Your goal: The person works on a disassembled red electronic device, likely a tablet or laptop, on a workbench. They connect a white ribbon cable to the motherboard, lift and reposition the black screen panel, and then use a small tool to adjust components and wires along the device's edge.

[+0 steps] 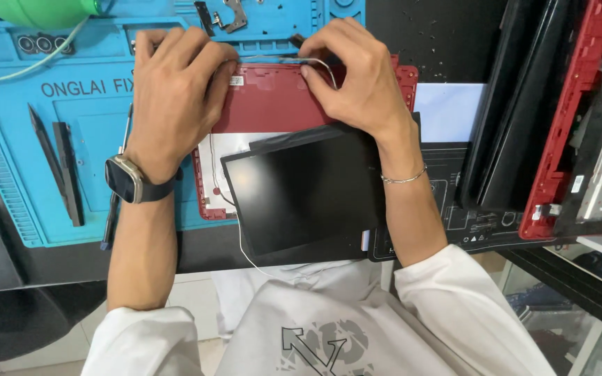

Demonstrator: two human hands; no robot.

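A red laptop lid shell (273, 97) lies on the bench with a loose black screen panel (301, 191) resting askew across its near half. My left hand (175, 97), with a watch on the wrist, presses on the shell's far left corner. My right hand (357, 76) sits at the far right edge, its fingers pinching a thin white cable (322, 64) that runs along the top of the shell. Another thin white wire (245, 251) trails out from under the panel toward me.
A blue repair mat (71, 125) covers the left of the bench, with black pry tools (64, 170) and small metal brackets (228, 17) on it. A red and black laptop base (566, 118) stands propped at the right. A black mat (468, 223) lies beneath the panel.
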